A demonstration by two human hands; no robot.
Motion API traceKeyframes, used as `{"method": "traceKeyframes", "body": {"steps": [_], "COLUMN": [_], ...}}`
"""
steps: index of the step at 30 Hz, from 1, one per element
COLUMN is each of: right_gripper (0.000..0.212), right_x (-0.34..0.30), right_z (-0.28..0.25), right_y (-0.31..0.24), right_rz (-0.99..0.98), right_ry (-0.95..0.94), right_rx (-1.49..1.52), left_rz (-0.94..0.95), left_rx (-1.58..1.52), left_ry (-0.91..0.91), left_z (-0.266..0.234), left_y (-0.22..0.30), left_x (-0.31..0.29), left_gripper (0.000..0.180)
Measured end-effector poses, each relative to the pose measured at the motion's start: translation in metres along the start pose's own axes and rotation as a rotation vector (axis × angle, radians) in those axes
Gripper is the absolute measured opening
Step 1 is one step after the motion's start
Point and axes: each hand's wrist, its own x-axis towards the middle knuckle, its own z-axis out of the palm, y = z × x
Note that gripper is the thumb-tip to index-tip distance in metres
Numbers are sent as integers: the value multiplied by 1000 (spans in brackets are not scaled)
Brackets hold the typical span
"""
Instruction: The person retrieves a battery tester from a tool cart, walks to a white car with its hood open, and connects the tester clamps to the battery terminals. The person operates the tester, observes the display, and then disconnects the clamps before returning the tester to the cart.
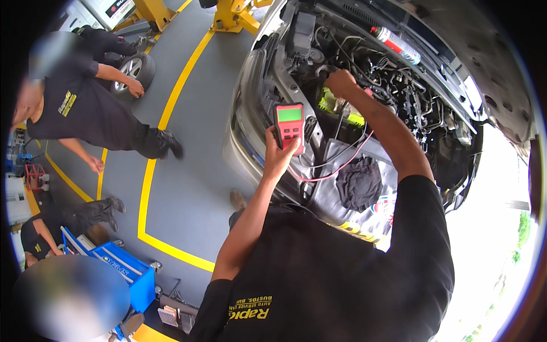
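My left hand (pixel 279 154) is closed around a red handheld battery tester (pixel 290 126) with a lit green screen, held over the car's front edge. Its thumb lies on the buttons. A red cable (pixel 333 175) and a black cable (pixel 327 164) loop from near the tester toward the engine bay. There, my right hand (pixel 342 84) reaches down with bent fingers beside a bright yellow-green part (pixel 329 101), likely on the battery. What those fingers grip is hidden. A red clamp (pixel 368 92) shows beside my right forearm.
A spray can (pixel 399 47) lies along the bay's far edge. A crumpled dark cloth (pixel 360 183) rests on the silver fender cover (pixel 326 188). The raised hood (pixel 484 62) is at right. Co-workers, a wheel (pixel 134 74), a blue tool cart (pixel 122 268) and yellow lift posts (pixel 231 20) stand left.
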Motion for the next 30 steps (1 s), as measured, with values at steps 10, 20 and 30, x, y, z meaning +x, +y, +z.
{"method": "traceKeyframes", "body": {"steps": [10, 20, 30], "right_gripper": [51, 85, 102], "right_x": [-108, -172, -176], "right_z": [-62, -24, -14], "right_y": [-122, -237, -253], "right_rz": [412, 197, 158], "right_ry": [638, 810, 812], "right_rx": [1534, 2418, 2452], "left_rz": [9, 101, 216], "left_rx": [74, 168, 245], "left_ry": [-35, -249, -261], "left_z": [-7, 2, 2], "left_y": [1, -7, -8], "left_x": [5, 1, -5], "left_gripper": [64, 52, 57]}}
